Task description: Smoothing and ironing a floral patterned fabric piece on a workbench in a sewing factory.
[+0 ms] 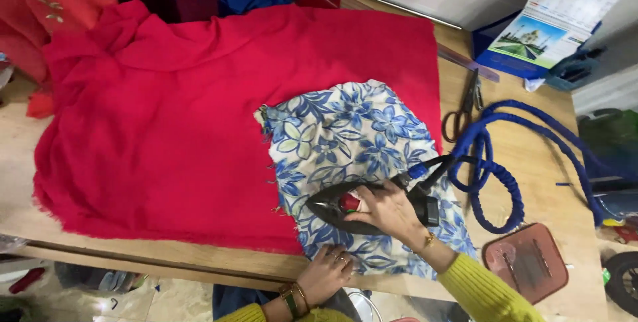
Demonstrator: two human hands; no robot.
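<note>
A black flat iron [332,208] with a red knob lies on a white cloth with blue flowers [345,136]. My right hand [385,210] is closed over the iron's handle. My left hand [327,270] presses flat on the near edge of the floral cloth, fingers apart, just below the iron. The floral cloth rests on a large red cloth [166,122] spread over the wooden table [531,162]. Both my sleeves are yellow.
A blue braided cord [488,162] loops from the iron across the table's right side. Black scissors [465,106] lie beside the red cloth. A brown iron rest [528,262] sits at the near right. A calendar [558,23] leans at the back right. Red and blue fabrics pile at the back left.
</note>
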